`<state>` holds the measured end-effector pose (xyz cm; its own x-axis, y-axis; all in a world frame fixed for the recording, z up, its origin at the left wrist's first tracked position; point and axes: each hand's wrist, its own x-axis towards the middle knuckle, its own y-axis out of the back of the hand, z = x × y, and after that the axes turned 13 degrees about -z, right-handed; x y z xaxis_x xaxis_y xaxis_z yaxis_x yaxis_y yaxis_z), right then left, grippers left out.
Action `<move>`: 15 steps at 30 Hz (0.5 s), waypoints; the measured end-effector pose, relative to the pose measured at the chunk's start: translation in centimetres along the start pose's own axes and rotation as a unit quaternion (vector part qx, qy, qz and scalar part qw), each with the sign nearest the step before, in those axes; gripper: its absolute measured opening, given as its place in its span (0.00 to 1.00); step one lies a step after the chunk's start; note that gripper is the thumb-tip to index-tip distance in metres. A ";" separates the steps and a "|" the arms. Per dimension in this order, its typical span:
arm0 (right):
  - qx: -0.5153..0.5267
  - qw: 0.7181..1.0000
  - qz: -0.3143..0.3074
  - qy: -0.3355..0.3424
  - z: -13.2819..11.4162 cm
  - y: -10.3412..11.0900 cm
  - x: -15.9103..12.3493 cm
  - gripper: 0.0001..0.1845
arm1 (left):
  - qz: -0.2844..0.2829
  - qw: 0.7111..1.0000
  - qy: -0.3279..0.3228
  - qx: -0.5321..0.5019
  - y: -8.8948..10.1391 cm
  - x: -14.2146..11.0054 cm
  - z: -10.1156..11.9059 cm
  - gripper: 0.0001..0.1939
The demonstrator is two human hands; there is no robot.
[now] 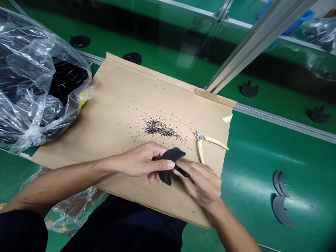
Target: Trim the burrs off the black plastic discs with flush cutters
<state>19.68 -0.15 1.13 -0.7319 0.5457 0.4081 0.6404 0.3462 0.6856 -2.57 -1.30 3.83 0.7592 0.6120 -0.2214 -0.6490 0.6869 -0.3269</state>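
My left hand [151,161] grips a curved black plastic part [170,154], its thumb pressed across the part's face. Close against it, my right hand [201,180] has its fingers closed around a slim black piece [182,171]. Whether that piece is a tool or belongs to the part, I cannot tell. Both hands are above a cardboard sheet [105,115]. Beyond them lies a pile of small black trimmings [160,127]. A pair of nippers [201,138] with cream handles rests spread on the cardboard, just past my right hand.
A large clear plastic bag [34,87] of black parts stands at the left. Curved dark parts [282,211] lie on the green surface [262,150] at right. More parts [249,89] sit beyond the metal rail [283,120], where a metal post [252,45] slants upward.
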 end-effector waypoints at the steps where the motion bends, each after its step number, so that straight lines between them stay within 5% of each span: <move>1: 0.008 1.000 0.001 -0.004 0.0 -0.1 0.0 0.20 | -0.001 1.000 0.001 -0.002 0.0 0.0 0.0 0.14; 15: 0.010 0.998 -0.062 0.016 0.4 0.3 0.2 0.15 | 0.004 0.999 0.031 0.027 0.0 -0.1 -0.6 0.16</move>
<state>19.81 0.36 1.23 -0.8122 0.4732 0.3411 0.5496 0.4247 0.7194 -2.61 -1.60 3.34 0.7541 0.5935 -0.2810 -0.6558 0.7032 -0.2747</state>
